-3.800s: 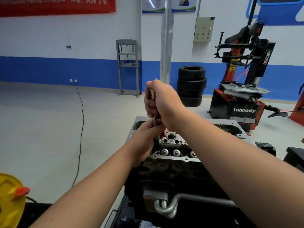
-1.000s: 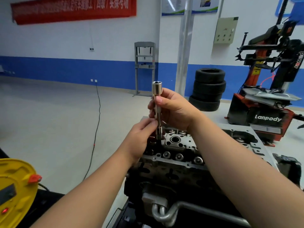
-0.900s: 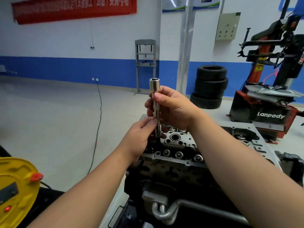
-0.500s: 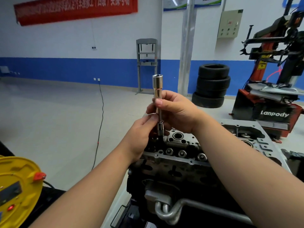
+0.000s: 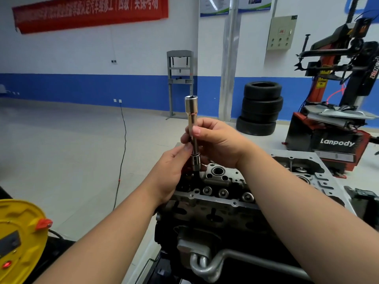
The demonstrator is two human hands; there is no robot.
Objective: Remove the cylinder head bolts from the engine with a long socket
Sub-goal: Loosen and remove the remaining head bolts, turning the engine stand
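Since a moment ago we have raised the long socket (image 5: pixel 193 132) a little higher above the engine (image 5: pixel 223 193). It is a slim, shiny chrome tube, upright, with a wider open end on top and a thick collar at the bottom. Our right hand (image 5: pixel 217 144) grips its middle; our left hand (image 5: pixel 172 171) pinches the lower part, just above the cylinder head.

I see bright, even overhead light and soft shadows. Above my hands, glare streaks the upright chrome steel long socket (image 5: pixel 191 117). Wide-angle distortion bends my forearms and the edges; far walls look slightly soft.
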